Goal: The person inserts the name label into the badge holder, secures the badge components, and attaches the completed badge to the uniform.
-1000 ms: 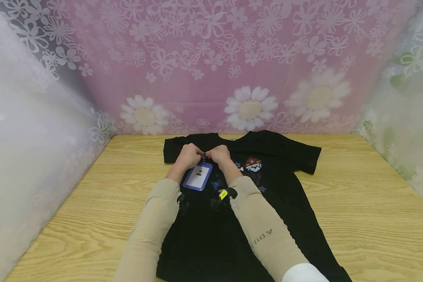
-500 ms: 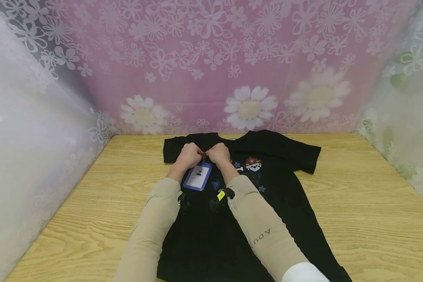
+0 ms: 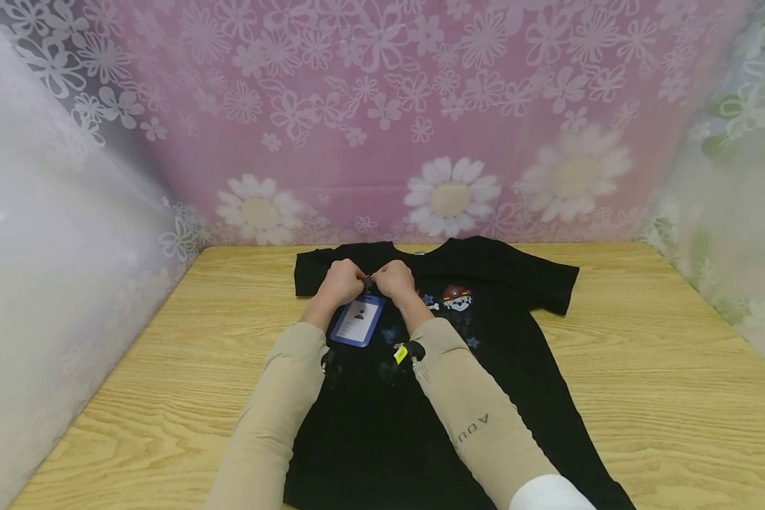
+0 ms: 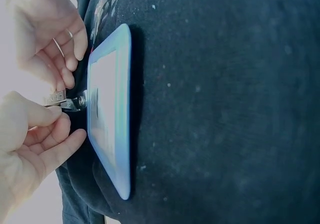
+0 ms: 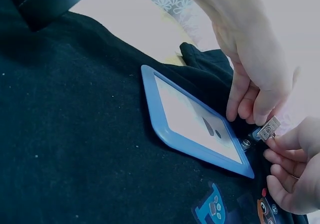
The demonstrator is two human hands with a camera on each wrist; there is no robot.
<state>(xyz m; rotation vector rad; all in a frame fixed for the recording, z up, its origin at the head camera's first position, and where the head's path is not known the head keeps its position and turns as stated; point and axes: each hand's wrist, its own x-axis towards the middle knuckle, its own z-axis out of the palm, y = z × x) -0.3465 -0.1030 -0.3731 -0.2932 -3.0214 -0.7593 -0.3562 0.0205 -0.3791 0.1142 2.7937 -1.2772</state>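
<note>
A blue-framed badge holder (image 3: 358,321) with a white card lies on the chest of a black T-shirt (image 3: 370,439). At its top end is a small metal badge clip (image 5: 268,128), its plate embossed. My left hand (image 3: 343,282) pinches the clip between thumb and finger from the left; in the left wrist view the thumb lies against its side. From the right, my right hand (image 3: 395,280) pinches the plate end, as the right wrist view shows. The clip's mouth at the shirt fabric is mostly hidden by the fingers.
The shirt is spread on a wooden table (image 3: 166,368), collar at the far edge. Printed cartoon figures (image 3: 457,298) lie right of the hands. A pink flowered curtain (image 3: 357,142) stands behind, with pale ones at both sides. Dark wrist cameras (image 3: 403,354) hang under the sleeves.
The right forearm has shifted slightly left over the last second. Both hands keep their pinch at the clip, and the badge holder stays in place.
</note>
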